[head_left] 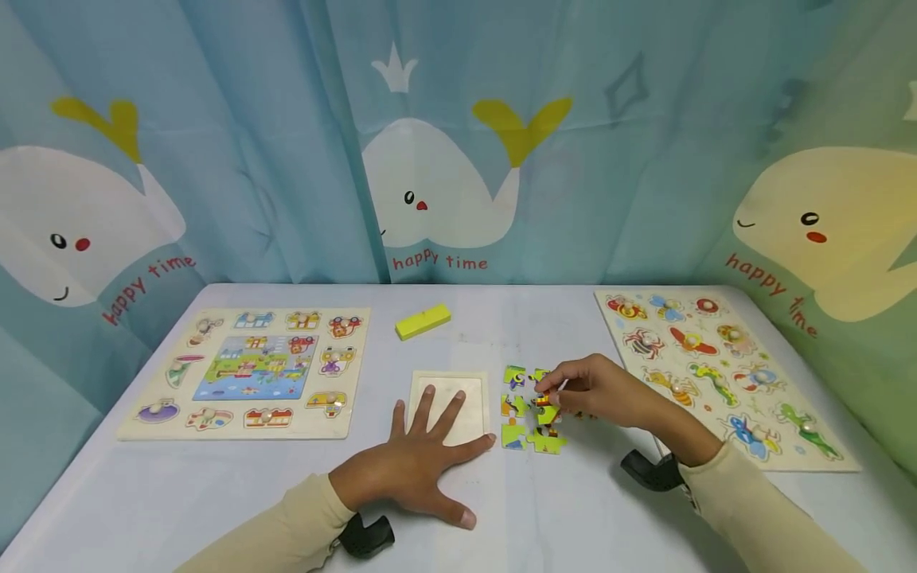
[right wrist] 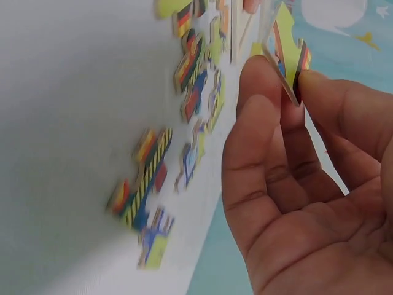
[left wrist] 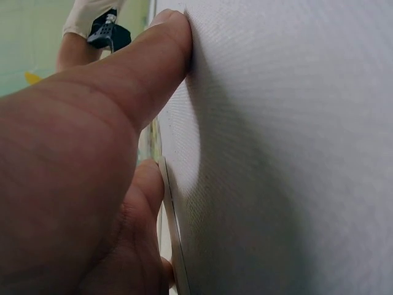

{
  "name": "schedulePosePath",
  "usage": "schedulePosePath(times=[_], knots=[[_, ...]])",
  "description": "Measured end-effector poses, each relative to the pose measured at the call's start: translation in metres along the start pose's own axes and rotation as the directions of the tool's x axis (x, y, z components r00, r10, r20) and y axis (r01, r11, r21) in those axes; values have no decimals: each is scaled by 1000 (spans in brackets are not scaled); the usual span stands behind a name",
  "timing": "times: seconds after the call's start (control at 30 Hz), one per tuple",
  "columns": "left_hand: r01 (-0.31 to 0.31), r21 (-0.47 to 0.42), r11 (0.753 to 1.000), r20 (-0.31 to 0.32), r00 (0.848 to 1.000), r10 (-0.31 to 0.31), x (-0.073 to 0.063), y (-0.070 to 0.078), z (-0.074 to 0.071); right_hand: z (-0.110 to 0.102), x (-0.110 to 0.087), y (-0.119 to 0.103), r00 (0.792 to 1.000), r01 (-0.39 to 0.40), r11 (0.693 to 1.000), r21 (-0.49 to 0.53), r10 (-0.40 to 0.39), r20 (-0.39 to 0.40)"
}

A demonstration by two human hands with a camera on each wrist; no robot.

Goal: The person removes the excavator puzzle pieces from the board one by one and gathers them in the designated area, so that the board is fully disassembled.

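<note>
My left hand lies spread flat, its fingers reaching over a pale wooden puzzle tray. In the left wrist view the thumb touches the white table, and other fingertips are at the tray's edge. Between thumb and fingertips, my right hand pinches a jigsaw piece, green with red and yellow parts, tilted above the table. Loose jigsaw pieces lie in short rows just right of the tray, some below the right hand. In the right wrist view several more pieces are spread on the table; the right hand hides them in the head view.
A knobbed vehicle puzzle board lies at the left, a knobbed insect board at the right. Behind the tray is a yellow block. A blue whale-print curtain hangs along the table's back edge.
</note>
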State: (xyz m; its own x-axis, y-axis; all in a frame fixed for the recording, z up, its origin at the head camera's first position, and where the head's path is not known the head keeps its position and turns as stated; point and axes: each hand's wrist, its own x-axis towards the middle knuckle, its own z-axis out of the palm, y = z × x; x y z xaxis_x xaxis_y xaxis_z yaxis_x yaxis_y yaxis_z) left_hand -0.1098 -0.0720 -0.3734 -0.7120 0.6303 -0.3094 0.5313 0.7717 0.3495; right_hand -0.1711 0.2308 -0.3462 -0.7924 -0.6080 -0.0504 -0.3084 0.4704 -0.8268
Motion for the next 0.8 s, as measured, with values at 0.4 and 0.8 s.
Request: schedulePosePath(times=[0.4, 0.8], knots=[[-6, -11, 1000, -7, 1000, 6, 1, -3, 2, -17, -25, 8, 995, -84, 996, -14, 85, 46], [4, -1, 1000, 3, 1000, -4, 1, -2, 2, -17, -30, 18, 986, -108, 994, -13, 109, 127]])
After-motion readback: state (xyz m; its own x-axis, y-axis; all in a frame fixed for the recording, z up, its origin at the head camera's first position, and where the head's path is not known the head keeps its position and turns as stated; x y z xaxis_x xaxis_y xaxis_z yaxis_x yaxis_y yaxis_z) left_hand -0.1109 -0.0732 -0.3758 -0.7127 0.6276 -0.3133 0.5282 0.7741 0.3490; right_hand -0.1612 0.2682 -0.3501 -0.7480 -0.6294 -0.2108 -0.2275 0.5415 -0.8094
